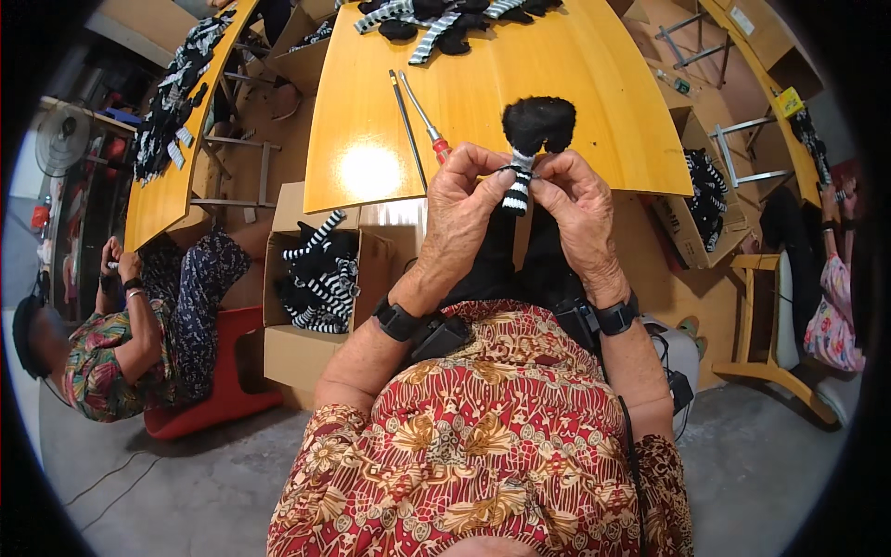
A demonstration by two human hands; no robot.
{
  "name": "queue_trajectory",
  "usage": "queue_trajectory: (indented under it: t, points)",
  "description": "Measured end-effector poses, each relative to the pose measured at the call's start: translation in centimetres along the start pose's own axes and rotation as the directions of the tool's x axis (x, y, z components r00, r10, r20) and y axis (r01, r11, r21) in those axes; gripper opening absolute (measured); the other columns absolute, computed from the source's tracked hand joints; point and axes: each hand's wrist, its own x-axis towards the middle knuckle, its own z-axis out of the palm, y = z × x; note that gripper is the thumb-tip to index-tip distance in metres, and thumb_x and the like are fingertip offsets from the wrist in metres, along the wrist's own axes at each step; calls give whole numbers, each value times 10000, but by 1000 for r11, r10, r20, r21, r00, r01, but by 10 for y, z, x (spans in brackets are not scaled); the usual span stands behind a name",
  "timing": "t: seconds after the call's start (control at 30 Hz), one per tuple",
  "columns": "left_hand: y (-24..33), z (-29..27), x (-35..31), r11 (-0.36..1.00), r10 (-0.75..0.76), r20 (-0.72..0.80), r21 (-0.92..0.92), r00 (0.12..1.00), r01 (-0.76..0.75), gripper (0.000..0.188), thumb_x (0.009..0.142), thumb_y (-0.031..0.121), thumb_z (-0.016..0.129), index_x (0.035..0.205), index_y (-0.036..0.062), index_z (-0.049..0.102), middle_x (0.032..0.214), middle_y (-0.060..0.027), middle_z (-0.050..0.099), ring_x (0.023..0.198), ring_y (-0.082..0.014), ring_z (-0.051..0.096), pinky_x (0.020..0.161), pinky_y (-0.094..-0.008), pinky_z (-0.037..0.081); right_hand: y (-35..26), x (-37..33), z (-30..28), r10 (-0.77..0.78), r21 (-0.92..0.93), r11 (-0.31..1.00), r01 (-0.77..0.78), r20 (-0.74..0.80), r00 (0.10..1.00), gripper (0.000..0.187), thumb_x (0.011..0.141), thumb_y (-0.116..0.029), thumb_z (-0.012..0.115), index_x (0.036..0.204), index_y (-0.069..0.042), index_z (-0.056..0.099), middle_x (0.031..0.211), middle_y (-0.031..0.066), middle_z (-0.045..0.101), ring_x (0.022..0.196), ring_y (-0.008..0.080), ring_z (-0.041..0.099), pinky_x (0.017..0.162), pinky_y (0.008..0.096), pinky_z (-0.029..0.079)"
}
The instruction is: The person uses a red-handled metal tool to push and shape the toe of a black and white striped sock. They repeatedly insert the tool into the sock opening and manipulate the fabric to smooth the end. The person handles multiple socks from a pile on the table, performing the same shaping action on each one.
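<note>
A small plush piece (538,121) is pinched between my two hands above the table's near edge. Its far end is black and fluffy with two lobes, and a black-and-white striped knitted tube points toward me. My left hand (464,200) grips the tube's left side with thumb and fingers, while my right hand (580,204) pinches the right side. Just beyond my left hand, a screwdriver (437,139) with a red handle lies on the yellow table (353,121), partly hidden by my fingers. Beside it is a long thin dark rod (406,125).
Striped plush pieces (434,35) are heaped at the table's far edge. Cardboard boxes with similar pieces stand at left (278,348) and right (682,232). A person (139,325) sits on a red chair (218,381) at left; another (829,306) is at far right.
</note>
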Motion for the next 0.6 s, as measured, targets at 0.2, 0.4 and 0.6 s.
queue_trajectory:
  t: [0.2,0.4,0.6]
  points:
    - [2,-1,2,998,-22,68,-62,997,26,114,895,109,640,959,64,556,913,8,602,852,-53,542,779,-214,436,-5,4,4,47,219,975,-37,-37,998,51,869,-49,638,889,-35,593,832,-17,605,780,52,552,736,204,454]
    - [-9,-14,7,948,-128,241,-254,962,190,132,905,158,642,972,91,549,920,24,589,860,-49,542,781,-213,442,-8,0,6,53,285,958,-35,-56,997,40,866,-37,635,878,-31,598,886,12,620,832,66,565,793,215,453]
    - [-11,-5,4,954,-203,55,-214,978,210,96,899,130,640,936,91,560,900,26,595,842,-56,558,780,-215,461,-10,4,7,-4,242,970,20,-69,998,45,858,-27,643,882,-27,605,881,20,632,816,79,584,792,227,476]
